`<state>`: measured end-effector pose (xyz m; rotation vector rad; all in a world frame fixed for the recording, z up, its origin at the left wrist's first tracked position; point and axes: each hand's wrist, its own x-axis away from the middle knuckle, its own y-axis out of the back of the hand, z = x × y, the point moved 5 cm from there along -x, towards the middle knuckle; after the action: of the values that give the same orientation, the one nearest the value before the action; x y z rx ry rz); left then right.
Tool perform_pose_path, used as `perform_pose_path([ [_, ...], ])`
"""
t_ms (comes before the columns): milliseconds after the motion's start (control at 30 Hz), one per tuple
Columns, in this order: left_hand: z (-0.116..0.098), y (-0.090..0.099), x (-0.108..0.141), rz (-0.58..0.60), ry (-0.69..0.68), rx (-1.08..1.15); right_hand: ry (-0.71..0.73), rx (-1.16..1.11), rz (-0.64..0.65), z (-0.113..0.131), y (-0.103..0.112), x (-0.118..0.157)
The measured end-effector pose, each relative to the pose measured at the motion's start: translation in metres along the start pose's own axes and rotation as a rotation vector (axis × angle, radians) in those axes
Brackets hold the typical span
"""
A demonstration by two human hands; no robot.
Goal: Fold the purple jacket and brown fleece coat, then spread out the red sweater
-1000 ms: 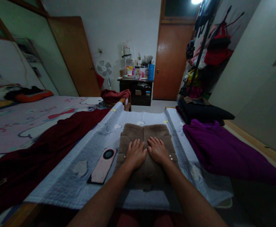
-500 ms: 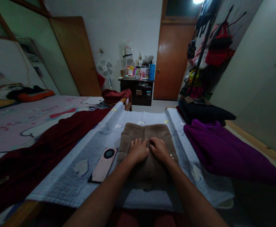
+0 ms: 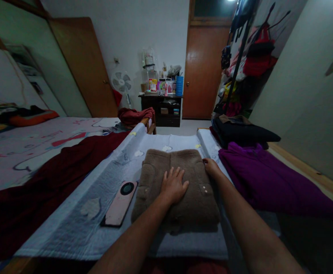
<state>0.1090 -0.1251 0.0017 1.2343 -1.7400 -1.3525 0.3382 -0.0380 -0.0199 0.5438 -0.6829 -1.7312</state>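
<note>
A folded brown garment point(image 3: 189, 205) with small buttons on both sides lies on a pale blue patterned cloth point(image 3: 92, 209). My left hand point(image 3: 174, 186) rests on the middle of the garment, its fingers spread and flat. My right hand point(image 3: 211, 167) is at the garment's upper right edge, with the fingers bent against the fabric; what they hold, if anything, is hidden. To the left of the garment lies a pink phone point(image 3: 120, 203) with a round black camera ring.
A folded purple garment point(image 3: 274, 182) and a dark clothes stack point(image 3: 243, 131) lie at the right. Dark red cloth point(image 3: 60, 175) stretches over the bed at the left. Behind stand a fan point(image 3: 121, 82), a black cabinet point(image 3: 160, 110) and a brown door point(image 3: 202, 72).
My right hand has moved from the garment's middle to its upper right edge. My left hand stays near the middle, fingers now more spread. The view has shifted slightly.
</note>
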Motion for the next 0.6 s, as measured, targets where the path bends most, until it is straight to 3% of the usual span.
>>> perform_pose_path([
  [400,-0.001,-0.002,0.002,-0.012,0.013,-0.024,-0.067,0.025,0.329,0.001,-0.008,-0.031],
  [600,0.0,-0.004,0.003,-0.008,0.014,-0.021,-0.079,0.117,0.353,0.0,-0.011,-0.037],
])
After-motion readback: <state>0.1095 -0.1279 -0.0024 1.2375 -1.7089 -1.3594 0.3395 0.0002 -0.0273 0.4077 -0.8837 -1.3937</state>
